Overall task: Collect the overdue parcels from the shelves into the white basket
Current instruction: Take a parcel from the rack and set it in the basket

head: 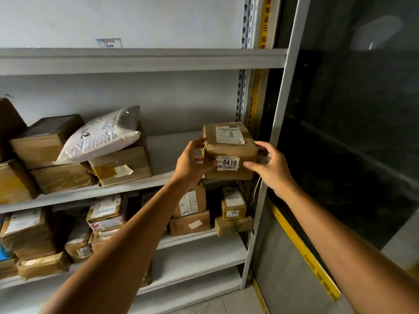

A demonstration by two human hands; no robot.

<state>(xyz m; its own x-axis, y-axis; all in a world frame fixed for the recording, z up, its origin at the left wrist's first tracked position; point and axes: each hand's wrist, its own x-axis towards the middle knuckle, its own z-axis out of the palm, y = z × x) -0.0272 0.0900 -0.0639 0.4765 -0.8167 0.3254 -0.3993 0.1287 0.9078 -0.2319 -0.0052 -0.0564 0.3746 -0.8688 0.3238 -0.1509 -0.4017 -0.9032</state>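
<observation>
Gripping a brown cardboard parcel (229, 148) from both sides, the two hands meet at the centre right of the frame, at the right-hand end of the middle shelf (167, 152). The left hand (192, 164) curls round the parcel's left edge, fingers at the top corner and thumb on the front face. The right hand (272, 168) clasps the right edge, thumb pressed on the front beside a white sticker (227, 163) printed 0410. A larger shipping label (229, 136) lies on the parcel's top. Whether its underside rests on the shelf or sits just clear of it, I cannot tell.

At the centre left, on the same shelf, a white padded mailer (99, 138) lies tilted on a stack of taped cartons (122, 168). On the shelf below, more boxes stand packed together, among them a small box marked 0461 (233, 206) directly under the held parcel. A dark glass panel (351, 132) fills the right of the frame, with a yellow strip (303, 252) along its lower edge.
</observation>
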